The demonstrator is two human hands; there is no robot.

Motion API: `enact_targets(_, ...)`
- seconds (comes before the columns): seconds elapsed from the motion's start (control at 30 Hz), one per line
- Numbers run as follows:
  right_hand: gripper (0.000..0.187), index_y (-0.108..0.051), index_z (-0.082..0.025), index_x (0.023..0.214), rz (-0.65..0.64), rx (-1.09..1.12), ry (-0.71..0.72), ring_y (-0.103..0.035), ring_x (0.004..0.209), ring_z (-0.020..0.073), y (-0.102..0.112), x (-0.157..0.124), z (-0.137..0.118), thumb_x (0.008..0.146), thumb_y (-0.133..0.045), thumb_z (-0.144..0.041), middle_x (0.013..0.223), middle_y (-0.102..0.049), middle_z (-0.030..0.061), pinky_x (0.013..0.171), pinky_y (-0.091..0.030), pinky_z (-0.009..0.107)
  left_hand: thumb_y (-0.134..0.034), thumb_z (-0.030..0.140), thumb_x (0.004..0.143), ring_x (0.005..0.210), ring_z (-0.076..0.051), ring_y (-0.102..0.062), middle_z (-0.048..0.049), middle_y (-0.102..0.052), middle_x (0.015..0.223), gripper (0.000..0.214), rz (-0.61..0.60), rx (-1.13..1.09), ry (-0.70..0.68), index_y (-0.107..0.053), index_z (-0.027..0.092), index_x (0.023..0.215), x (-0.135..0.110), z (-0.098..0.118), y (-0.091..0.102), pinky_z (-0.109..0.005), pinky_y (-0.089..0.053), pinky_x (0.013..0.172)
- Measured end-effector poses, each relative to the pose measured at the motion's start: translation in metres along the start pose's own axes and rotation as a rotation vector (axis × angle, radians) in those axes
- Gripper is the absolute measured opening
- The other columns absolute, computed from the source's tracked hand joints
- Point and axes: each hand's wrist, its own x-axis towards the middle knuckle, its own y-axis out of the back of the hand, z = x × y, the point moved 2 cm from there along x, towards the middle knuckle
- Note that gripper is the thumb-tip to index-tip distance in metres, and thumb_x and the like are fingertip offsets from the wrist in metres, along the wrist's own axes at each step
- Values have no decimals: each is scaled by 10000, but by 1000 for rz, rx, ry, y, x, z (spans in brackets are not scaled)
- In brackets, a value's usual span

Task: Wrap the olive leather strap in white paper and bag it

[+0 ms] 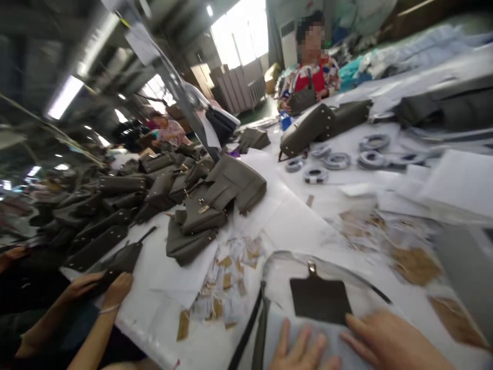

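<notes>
A bag with a dark flap and a gold-coloured clasp lies in front of me at the lower right. Below the flap is a pale grey sheet; clear plastic shows around the upper part. A dark strap runs along the left side. My left hand rests on the pale sheet with fingers spread. My right hand has its fingers stretched toward the flap's lower right corner, one fingertip touching it. Both hands are partly cut off by the lower edge.
Small tags in clear bags lie to the left, beside dark handbags. A co-worker's hands hold a dark piece at the left. Coiled straps and white sheets lie farther right. Another person works across the table.
</notes>
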Motion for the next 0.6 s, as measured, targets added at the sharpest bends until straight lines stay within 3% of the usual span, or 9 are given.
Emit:
enact_targets(0.07,282,-659,-230,779,-243,-99,10,-666,626,229,15,-10,-15,959,-575,-430,641,-673,31,570,-435,307,-589,619,865,1425,-368,-391,-103,-399,1565,738,-54,-83,-2,-375,329,1509,-1,46,-20,-625,-379,1115)
enact_targets(0.17,307,-662,-203,829,-399,-157,4,-690,670,237,34,0,-27,1003,-501,-399,698,-713,63,600,-394,300,-486,639,917,1500,-350,-233,-74,-199,1648,748,-115,-93,31,-233,344,1556,-9,66,-26,-637,-216,1186)
enact_targets(0.27,305,-653,-185,850,-413,-174,11,-687,690,228,45,8,-33,1017,-472,-365,745,-724,80,643,-387,302,-448,640,934,1512,-328,-203,-61,-187,1654,696,-103,-61,33,-264,363,1545,-9,61,-23,-609,-148,1212)
enact_targets(0.5,291,-627,-171,951,-268,-62,99,-629,934,262,49,-1,-30,1015,-469,-406,962,-671,110,815,-435,345,-439,652,933,1494,-328,-258,-79,-262,1632,656,-48,-18,23,-358,353,1512,-8,65,-24,-602,-158,1209)
enact_targets(0.6,284,-637,-181,1025,-299,27,108,-624,935,241,54,0,-25,1007,-476,-414,1008,-664,98,816,-455,331,-406,665,938,1493,-328,-261,-87,-276,1627,653,-37,-36,27,-373,345,1505,-10,66,-26,-614,-161,1206)
